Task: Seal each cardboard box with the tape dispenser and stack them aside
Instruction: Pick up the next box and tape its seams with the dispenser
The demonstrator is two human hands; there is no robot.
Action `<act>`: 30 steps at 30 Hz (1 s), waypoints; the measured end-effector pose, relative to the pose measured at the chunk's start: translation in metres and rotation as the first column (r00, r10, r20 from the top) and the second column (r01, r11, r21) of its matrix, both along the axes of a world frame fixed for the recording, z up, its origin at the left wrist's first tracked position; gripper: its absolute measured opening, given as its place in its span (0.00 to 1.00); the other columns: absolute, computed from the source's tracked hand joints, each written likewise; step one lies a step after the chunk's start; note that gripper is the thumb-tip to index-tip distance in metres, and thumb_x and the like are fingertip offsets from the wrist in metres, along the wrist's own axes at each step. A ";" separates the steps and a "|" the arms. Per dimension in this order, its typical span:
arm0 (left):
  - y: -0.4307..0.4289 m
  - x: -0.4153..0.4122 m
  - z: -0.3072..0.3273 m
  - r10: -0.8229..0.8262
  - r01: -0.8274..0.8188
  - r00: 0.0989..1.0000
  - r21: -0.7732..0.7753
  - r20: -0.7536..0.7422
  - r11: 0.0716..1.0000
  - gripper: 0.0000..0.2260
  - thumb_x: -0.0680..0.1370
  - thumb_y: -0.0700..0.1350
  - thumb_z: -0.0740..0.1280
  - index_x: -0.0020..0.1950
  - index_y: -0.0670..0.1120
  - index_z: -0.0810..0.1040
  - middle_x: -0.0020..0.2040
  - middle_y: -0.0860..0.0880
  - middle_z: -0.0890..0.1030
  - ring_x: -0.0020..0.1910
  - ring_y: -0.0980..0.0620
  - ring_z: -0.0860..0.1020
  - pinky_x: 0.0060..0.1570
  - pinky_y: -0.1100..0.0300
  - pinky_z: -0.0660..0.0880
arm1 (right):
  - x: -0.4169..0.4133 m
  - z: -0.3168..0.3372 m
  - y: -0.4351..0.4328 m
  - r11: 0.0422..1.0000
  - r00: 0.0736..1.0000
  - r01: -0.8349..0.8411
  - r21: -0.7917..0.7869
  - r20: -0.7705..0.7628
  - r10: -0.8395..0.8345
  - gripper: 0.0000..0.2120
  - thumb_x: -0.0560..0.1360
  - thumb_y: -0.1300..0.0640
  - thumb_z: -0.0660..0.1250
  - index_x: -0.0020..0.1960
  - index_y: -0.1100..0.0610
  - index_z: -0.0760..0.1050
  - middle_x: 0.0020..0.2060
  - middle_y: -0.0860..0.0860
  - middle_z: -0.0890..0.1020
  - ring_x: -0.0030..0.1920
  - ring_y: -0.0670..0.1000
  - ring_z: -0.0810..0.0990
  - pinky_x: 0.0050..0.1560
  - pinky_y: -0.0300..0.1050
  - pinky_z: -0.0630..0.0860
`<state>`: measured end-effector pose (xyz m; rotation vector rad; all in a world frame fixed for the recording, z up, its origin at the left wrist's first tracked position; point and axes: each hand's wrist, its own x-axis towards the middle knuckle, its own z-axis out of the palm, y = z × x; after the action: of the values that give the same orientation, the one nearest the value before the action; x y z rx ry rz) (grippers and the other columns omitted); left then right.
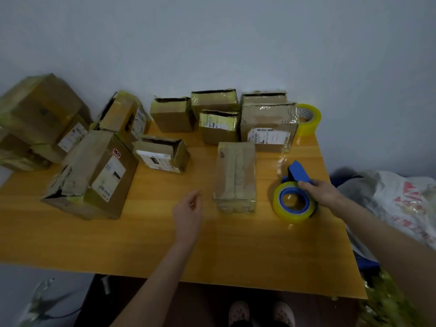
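Note:
A narrow cardboard box (234, 175) lies in the middle of the orange table (165, 244), wrapped in clear tape. My right hand (322, 192) grips the blue tape dispenser (295, 197) to the right of that box; its yellowish roll rests on the table. My left hand (188, 211) hovers just left of the box with loosely curled fingers, holding nothing. Several more boxes stand along the wall, among them an open one (173, 114) and a labelled one (269, 126).
A pile of taped boxes (40, 119) sits at the far left, with a large tilted box (94, 175) in front. A spare tape roll (309, 119) stands at the back right corner. A plastic bag (401, 204) lies beyond the right table edge.

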<state>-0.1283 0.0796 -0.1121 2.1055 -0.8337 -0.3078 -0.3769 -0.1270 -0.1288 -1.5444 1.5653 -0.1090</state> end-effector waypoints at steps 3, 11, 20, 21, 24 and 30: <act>-0.007 0.005 -0.001 0.002 0.005 0.998 0.111 -0.069 0.994 0.13 0.80 0.43 0.63 0.64 0.43 0.78 0.59 0.46 0.81 0.56 0.53 0.78 0.52 0.67 0.71 | 0.010 0.019 0.016 0.916 0.976 -0.190 -0.353 -0.170 0.137 0.22 0.79 0.45 0.60 0.62 0.61 0.76 0.51 0.56 0.82 0.48 0.57 0.80 0.46 0.51 0.74; -0.027 -0.009 -0.007 -0.111 0.140 0.981 0.190 -0.156 0.972 0.17 0.81 0.47 0.62 0.68 0.43 0.74 0.39 0.49 0.81 0.42 0.49 0.81 0.44 0.56 0.79 | 0.086 0.013 0.088 0.868 0.910 -0.396 -0.300 -0.002 0.415 0.23 0.82 0.49 0.57 0.75 0.56 0.62 0.29 0.44 0.72 0.32 0.46 0.73 0.33 0.39 0.69; -0.027 0.002 -0.019 -0.153 0.181 0.928 0.052 -0.339 0.982 0.15 0.75 0.42 0.71 0.61 0.41 0.77 0.31 0.55 0.81 0.29 0.60 0.80 0.34 0.68 0.78 | 0.083 0.001 0.089 0.882 0.936 -0.328 -0.338 0.006 0.351 0.22 0.78 0.51 0.66 0.71 0.54 0.70 0.33 0.46 0.79 0.37 0.48 0.79 0.38 0.40 0.76; -0.028 0.004 -0.020 -0.173 0.203 0.944 0.081 -0.283 0.976 0.14 0.74 0.43 0.72 0.58 0.42 0.78 0.29 0.55 0.80 0.28 0.61 0.79 0.31 0.70 0.76 | 0.084 -0.001 0.090 0.877 0.941 -0.322 -0.357 -0.021 0.337 0.23 0.77 0.51 0.68 0.71 0.53 0.70 0.34 0.48 0.80 0.37 0.49 0.80 0.38 0.42 0.77; -0.030 0.012 -0.021 -0.243 0.250 0.968 0.204 -0.058 0.947 0.16 0.73 0.49 0.74 0.57 0.44 0.77 0.31 0.54 0.78 0.29 0.57 0.77 0.31 0.62 0.75 | 0.085 -0.007 0.092 0.851 0.949 -0.310 -0.424 -0.085 0.303 0.26 0.74 0.49 0.71 0.70 0.53 0.71 0.39 0.52 0.83 0.40 0.51 0.81 0.38 0.43 0.78; -0.035 0.005 -0.027 -0.291 0.180 0.944 0.494 0.156 0.851 0.25 0.68 0.58 0.75 0.53 0.49 0.66 0.51 0.49 0.77 0.42 0.51 0.75 0.33 0.59 0.70 | 0.088 -0.008 0.084 0.843 0.918 -0.381 -0.379 -0.267 0.294 0.33 0.69 0.39 0.73 0.67 0.54 0.68 0.48 0.53 0.81 0.46 0.54 0.81 0.43 0.49 0.80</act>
<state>-0.1229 0.0443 -0.1396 2.5283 -1.2643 -0.4459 -0.2885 -0.0432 -0.1369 -2.2203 1.4501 -0.1024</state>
